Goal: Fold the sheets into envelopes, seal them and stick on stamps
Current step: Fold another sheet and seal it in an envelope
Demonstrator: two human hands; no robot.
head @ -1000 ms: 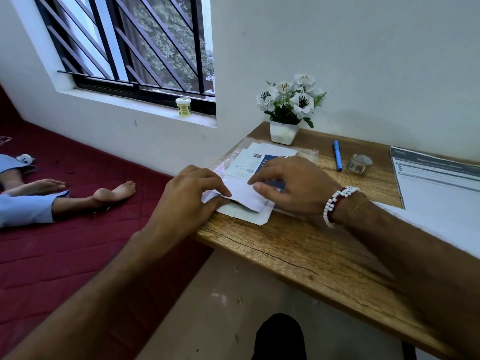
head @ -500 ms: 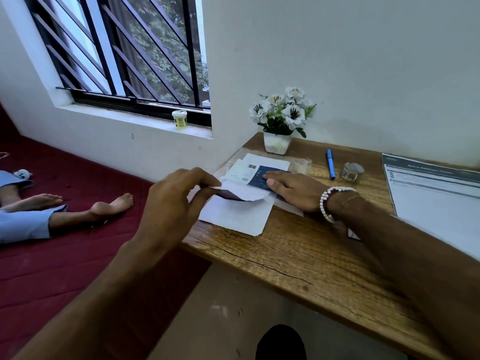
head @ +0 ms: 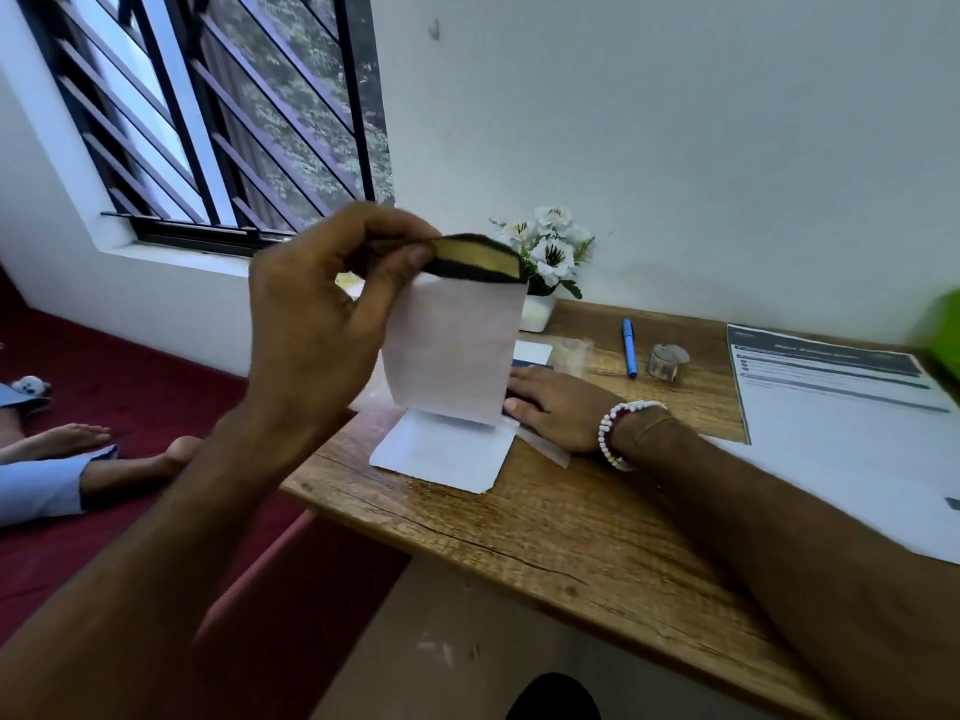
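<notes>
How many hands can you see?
2. The left hand is raised, pinching the white envelope by its dark flap; the right hand lies flat on the papers on the wooden table.

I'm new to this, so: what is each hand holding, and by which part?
The left hand pinches the white envelope by the left end of its open dark-lined flap. The right hand holds nothing; it lies flat on the papers.

Blind spots
We can't read the printed page [head: 831,407]; green thing [head: 943,324] cropped at right edge; raised sheet [head: 452,350] half-hides pot [head: 537,314]
</notes>
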